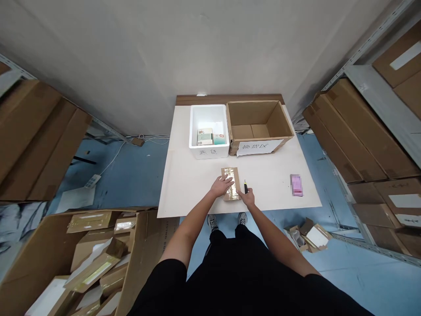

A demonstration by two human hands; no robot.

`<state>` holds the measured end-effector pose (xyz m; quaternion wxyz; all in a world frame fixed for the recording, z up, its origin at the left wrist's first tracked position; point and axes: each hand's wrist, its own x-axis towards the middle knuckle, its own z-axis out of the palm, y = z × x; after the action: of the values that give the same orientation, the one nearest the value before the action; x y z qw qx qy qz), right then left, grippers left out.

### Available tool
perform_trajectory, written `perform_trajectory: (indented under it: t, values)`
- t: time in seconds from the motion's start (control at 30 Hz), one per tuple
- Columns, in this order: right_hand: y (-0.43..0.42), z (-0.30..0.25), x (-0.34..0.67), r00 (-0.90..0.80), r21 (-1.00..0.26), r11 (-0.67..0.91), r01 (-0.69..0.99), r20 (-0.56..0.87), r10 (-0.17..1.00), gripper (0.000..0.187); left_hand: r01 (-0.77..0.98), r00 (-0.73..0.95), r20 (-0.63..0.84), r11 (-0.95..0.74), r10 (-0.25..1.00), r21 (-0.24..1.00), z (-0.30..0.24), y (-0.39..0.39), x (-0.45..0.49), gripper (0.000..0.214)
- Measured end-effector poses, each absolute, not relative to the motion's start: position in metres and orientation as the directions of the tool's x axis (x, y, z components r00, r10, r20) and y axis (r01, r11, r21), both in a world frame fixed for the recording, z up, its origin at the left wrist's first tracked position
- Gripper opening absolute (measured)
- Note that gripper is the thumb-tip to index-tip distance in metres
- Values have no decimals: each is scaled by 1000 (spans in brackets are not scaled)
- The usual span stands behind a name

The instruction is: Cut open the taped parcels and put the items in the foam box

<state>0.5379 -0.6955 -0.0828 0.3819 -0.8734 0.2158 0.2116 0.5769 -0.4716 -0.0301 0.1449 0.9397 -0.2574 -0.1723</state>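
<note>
A small taped cardboard parcel lies on the white table near its front edge. My left hand rests flat on the parcel's left side, fingers stretched out. To the right of the parcel, my right hand is closed around a small black and yellow tool, which looks like a cutter; its tip stands at the parcel's right edge.
At the table's back stand a white foam box holding small product boxes and an open, labelled cardboard box. A pink item lies at the right. A big carton of parcels sits on the floor, left. Shelves of cartons flank both sides.
</note>
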Motion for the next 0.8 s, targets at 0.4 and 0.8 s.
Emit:
perform_trajectory:
  t: [0.4,0.8]
  values:
    - [-632,-59,678,911,-494,-838,-230,-412,-7,72,-176,922,-297,-953,-247,248,-21,-461,577,70]
    - [-705,-53,650,841,-766,-594,-247,-474,261,45,-91,908,-382,-970,-174,227,-26,-494,585,47]
